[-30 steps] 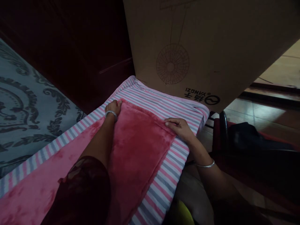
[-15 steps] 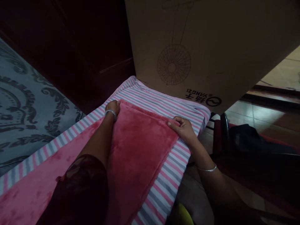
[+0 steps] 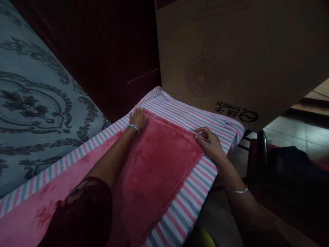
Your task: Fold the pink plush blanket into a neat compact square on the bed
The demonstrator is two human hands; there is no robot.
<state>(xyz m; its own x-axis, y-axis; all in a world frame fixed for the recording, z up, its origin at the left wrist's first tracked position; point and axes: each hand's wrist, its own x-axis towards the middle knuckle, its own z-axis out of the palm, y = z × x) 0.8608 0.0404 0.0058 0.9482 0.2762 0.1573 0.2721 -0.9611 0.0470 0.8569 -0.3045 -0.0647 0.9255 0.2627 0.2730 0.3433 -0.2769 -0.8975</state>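
Scroll-patterned wallpaper (image 3: 36, 113) lines the left, beside a dark red panel (image 3: 115, 51). Far right, light glints off the tiled floor (image 3: 285, 128); the rest is dim.

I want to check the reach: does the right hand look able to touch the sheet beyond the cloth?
Probably yes: the right hand is at the far edge of the cloth, and the sheet beyond lies uncovered.

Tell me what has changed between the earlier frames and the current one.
The left hand, curled at the far left corner of the red plush cloth, has straightened its fingers flatter over it. The view has swung left, so the scene sits farther right in the picture. The right hand stays by the far right corner; its hold is unclear. The striped cover and cardboard box look unmoved.
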